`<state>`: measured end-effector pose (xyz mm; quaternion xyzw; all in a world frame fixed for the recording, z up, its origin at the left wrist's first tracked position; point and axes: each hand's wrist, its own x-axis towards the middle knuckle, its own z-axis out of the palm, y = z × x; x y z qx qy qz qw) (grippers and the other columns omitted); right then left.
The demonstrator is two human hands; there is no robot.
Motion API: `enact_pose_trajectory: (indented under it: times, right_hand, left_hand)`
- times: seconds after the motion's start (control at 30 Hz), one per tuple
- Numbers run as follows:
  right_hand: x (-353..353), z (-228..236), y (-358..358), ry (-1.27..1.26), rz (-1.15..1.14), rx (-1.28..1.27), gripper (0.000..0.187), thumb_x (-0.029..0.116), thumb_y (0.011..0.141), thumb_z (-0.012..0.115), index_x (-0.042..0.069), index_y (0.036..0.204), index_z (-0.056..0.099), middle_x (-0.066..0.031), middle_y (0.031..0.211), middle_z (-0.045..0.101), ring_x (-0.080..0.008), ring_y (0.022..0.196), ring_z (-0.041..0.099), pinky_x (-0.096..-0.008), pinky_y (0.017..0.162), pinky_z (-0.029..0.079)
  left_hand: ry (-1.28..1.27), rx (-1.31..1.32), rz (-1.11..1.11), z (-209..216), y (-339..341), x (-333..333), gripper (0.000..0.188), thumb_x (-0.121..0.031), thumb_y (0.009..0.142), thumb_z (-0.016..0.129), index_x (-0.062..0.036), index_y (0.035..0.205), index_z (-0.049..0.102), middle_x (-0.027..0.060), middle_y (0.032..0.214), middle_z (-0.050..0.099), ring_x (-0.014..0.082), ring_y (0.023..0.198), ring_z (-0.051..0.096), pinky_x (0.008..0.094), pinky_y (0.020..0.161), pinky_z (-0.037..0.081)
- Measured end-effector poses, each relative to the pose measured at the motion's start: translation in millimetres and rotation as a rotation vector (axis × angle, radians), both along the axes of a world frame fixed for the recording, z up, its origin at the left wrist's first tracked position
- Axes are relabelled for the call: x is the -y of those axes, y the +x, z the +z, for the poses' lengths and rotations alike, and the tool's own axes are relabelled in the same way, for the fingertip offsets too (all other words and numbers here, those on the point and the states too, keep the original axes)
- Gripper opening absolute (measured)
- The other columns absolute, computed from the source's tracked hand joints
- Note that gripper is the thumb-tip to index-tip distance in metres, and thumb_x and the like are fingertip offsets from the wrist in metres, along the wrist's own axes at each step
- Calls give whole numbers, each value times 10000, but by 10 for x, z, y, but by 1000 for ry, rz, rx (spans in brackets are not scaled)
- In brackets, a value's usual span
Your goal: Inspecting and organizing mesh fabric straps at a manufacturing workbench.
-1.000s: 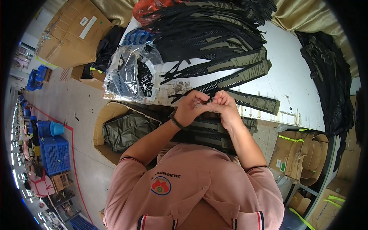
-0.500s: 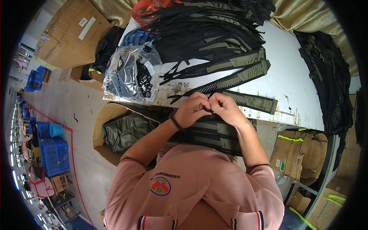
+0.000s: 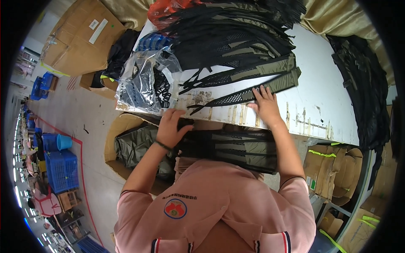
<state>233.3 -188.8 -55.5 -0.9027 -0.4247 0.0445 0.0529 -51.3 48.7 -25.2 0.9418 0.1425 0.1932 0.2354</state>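
Observation:
My right hand (image 3: 267, 107) lies with its fingers spread on a black mesh strap piece with an olive-green panel (image 3: 282, 83), the nearest such piece on the white table (image 3: 310, 111). Its thumb sticks out to the left, apart from the fingers. Near the table's front edge, my left hand (image 3: 169, 127) is open, thumb and fingers apart, and nothing shows in it. Below the edge, several similar strap pieces (image 3: 236, 148) lie across my lap. Just beyond my left hand, a clear plastic bag (image 3: 141, 80) holds small black loops or buckles.
A large pile of strap pieces (image 3: 211, 38) covers the table's far side, beside a red plastic bag (image 3: 166, 12). An open carton (image 3: 113, 135) with dark olive fabric stands left of my lap. More black straps (image 3: 358, 88) hang over the table's right side. Cartons (image 3: 333, 168) stand below right.
My hands were together, pinching a small black part at the table edge. They have parted, left hand leftward, right hand onto a strap. The strap piece under them has left the tabletop.

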Motion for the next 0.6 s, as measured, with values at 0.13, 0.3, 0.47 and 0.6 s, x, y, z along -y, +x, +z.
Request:
enact_pose_trajectory:
  times: [0.13, 0.3, 0.47, 0.6]
  right_hand:
    - [51, 105, -367, -108, -91, 57, 664, 546, 847, 501, 130, 1361, 442, -198, 1418, 380, -388, 1321, 332, -597, 1063, 197]
    - [328, 164, -507, -88, -197, 78, 588, 465, 828, 581, 119, 1298, 510, -181, 1342, 478, -370, 1254, 431, -604, 1044, 230]
    - [87, 414, -597, 321, -36, 80, 513, 182, 740, 723, 69, 1210, 551, -170, 1197, 578, -312, 1204, 491, -563, 1018, 302]
    - [-497, 405, -849, 628, 338, -490, 401, 109, 782, 679, 28, 1157, 560, -192, 1074, 604, -371, 1038, 551, -402, 896, 435]
  left_hand:
    - [200, 22, -7, -107, 510, 15, 460, -322, 732, 723, -147, 1133, 579, 115, 1049, 530, 305, 972, 529, 468, 863, 387]
    - [271, -219, -211, -422, 735, -105, 214, -238, 806, 647, -127, 987, 623, 55, 977, 600, 270, 900, 570, 415, 790, 435]
    - [-153, -130, -236, -351, 811, -76, 132, -171, 835, 622, -65, 915, 621, 83, 773, 605, 239, 670, 578, 353, 636, 461]
    - [-707, -267, -258, -95, 838, 55, 117, -93, 866, 594, -15, 950, 616, 51, 711, 592, 134, 565, 558, 258, 543, 447]
